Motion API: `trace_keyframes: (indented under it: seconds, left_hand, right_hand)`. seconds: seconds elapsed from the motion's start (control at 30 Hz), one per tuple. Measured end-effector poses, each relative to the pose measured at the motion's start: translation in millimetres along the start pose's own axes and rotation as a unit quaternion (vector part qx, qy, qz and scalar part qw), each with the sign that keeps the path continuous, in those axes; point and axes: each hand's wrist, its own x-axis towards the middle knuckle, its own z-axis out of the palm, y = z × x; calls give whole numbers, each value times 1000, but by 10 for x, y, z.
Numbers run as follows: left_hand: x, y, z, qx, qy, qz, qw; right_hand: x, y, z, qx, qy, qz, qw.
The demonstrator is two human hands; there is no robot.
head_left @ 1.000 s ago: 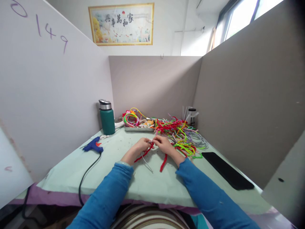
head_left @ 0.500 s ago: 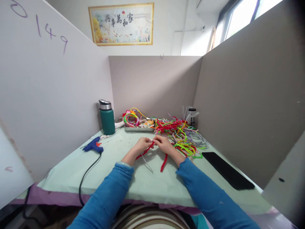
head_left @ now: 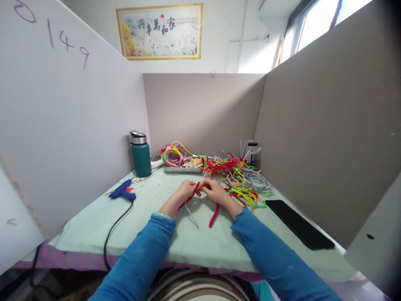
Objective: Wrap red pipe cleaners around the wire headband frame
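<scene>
My left hand (head_left: pixel 185 191) and my right hand (head_left: pixel 214 189) meet at the middle of the table, fingers pinched together on a red pipe cleaner (head_left: pixel 214 215). One red end runs up across my left fingers, the other trails down below my right wrist. A thin white wire (head_left: pixel 191 213) hangs from my left hand onto the pale green table cover (head_left: pixel 147 228). Both sleeves are blue.
A heap of coloured pipe cleaners (head_left: pixel 239 177) lies right of my hands. Behind them a metal tray (head_left: pixel 183 168) holds craft bits. A green flask (head_left: pixel 140 155) and a blue glue gun (head_left: pixel 123 191) with black cord sit left. A black phone (head_left: pixel 297 223) lies right. Partition walls enclose the desk.
The red pipe cleaner's left end has swung up over my left fingers. Both hands shifted very slightly, and the lower red end moved a little left.
</scene>
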Motion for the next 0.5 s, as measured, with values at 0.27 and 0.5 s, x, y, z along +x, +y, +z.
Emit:
trace_keyframes:
  seconds: [0.27,0.5]
  left_hand:
    - [-78,99,35,3,-1,4,1000]
    - [-5,26,65,-42,20,-1,999]
  right_hand:
    - [5,42,-16,-31,11,1,999]
    - [4,41,-22,-26,21,19,999]
